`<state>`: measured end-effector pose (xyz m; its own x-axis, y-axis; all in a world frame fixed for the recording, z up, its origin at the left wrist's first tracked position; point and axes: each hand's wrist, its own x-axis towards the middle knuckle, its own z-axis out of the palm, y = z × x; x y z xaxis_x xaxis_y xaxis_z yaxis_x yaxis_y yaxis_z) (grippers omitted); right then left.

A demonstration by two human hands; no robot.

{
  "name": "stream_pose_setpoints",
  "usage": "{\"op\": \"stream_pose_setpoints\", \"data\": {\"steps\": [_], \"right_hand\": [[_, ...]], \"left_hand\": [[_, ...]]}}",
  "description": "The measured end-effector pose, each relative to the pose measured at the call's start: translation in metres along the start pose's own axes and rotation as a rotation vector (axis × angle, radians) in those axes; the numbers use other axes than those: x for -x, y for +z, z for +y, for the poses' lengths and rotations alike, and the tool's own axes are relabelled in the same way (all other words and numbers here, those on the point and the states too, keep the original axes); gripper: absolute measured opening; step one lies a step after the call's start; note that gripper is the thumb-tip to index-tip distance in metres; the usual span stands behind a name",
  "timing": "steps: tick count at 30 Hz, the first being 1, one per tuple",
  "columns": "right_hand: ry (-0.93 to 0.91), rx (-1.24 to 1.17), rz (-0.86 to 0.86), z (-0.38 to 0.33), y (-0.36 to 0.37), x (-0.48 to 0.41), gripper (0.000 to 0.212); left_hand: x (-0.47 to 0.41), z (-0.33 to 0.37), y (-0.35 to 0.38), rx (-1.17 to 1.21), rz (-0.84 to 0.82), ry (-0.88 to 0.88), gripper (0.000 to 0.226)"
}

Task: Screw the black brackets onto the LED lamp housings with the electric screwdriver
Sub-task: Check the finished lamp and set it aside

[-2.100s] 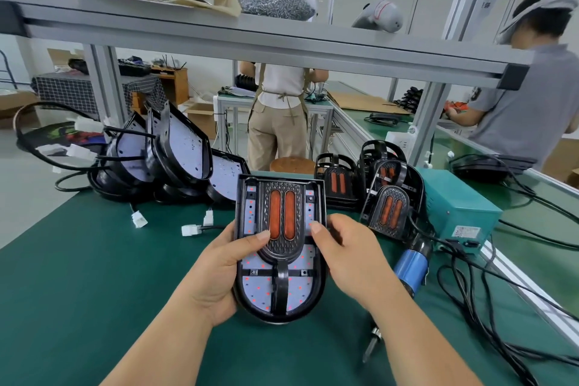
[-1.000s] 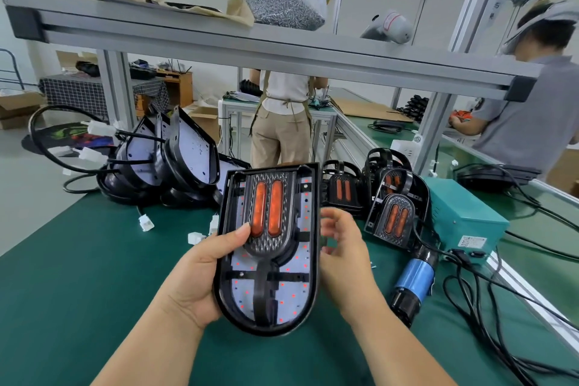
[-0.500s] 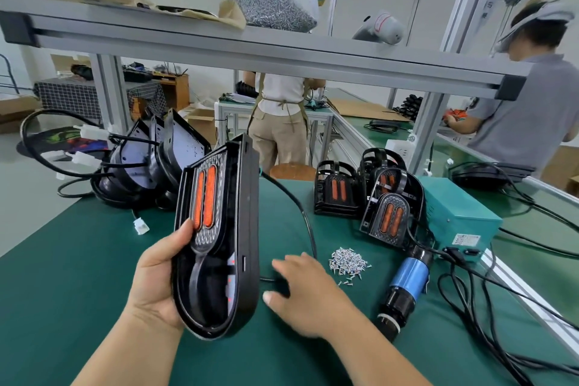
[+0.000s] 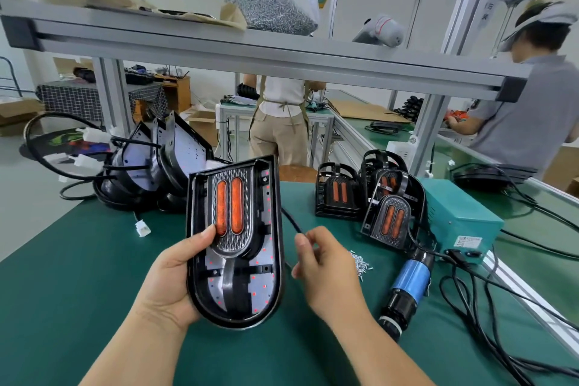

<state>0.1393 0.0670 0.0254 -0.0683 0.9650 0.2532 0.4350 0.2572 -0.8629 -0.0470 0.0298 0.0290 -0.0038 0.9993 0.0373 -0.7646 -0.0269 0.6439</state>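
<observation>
Screw pick-up: left hand point(image 4: 169, 279) grips the LED lamp housing point(image 4: 235, 247); right hand point(image 4: 326, 263) curls by the screw pile point(image 4: 360, 262), contents unclear. Next, probably: seat a screw, take the electric screwdriver point(image 4: 407, 285).

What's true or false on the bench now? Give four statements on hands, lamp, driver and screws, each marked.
1. The left hand grips the lamp housing. True.
2. The right hand holds the electric screwdriver. False: the screwdriver lies untouched on the green mat, to that hand's right.
3. Loose screws lie on the mat between the right hand and the screwdriver. True.
4. The teal power box sits on the upper shelf. False: it stands on the table beyond the screwdriver; the shelf carries a bag of screws.
</observation>
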Motion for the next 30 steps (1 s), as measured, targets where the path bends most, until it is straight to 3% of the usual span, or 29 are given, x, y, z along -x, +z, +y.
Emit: {"op": "stream_pose_setpoints", "data": {"steps": [3, 5, 6, 9, 13, 19, 22, 26, 30], "right_hand": [[0.218, -0.495, -0.081, -0.003, 0.002, 0.002, 0.026], [0.294, -0.744, -0.101, -0.007, 0.005, 0.006, 0.027], [0.322, -0.847, -0.103, -0.009, 0.007, 0.007, 0.027], [0.413, -1.030, -0.093, -0.011, 0.007, 0.007, 0.025], [0.454, -1.066, -0.083, -0.010, 0.006, 0.004, 0.025], [0.487, -1.073, -0.101, -0.011, 0.004, 0.003, 0.023], [0.502, -0.939, -0.162, -0.010, 0.002, 0.004, 0.024], [0.487, -0.701, -0.187, -0.008, -0.003, 0.004, 0.024], [0.414, -0.514, -0.212, -0.005, -0.007, 0.004, 0.035]], "left_hand": [[-0.001, -0.008, 0.008, -0.029, -0.021, -0.037, 0.031], [-0.003, -0.016, 0.014, -0.034, 0.007, -0.055, 0.062], [-0.004, -0.020, 0.016, -0.046, 0.031, -0.053, 0.066], [-0.008, -0.027, 0.019, -0.131, 0.116, 0.036, 0.053], [-0.013, -0.025, 0.018, -0.360, 0.190, 0.247, 0.041], [-0.011, -0.030, 0.022, -0.166, 0.226, 0.210, 0.045], [-0.011, -0.026, 0.023, -0.131, 0.288, 0.247, 0.053], [-0.014, -0.023, 0.017, -0.140, 0.364, 0.298, 0.045], [-0.015, -0.018, 0.011, -0.241, 0.376, 0.311, 0.087]]}}
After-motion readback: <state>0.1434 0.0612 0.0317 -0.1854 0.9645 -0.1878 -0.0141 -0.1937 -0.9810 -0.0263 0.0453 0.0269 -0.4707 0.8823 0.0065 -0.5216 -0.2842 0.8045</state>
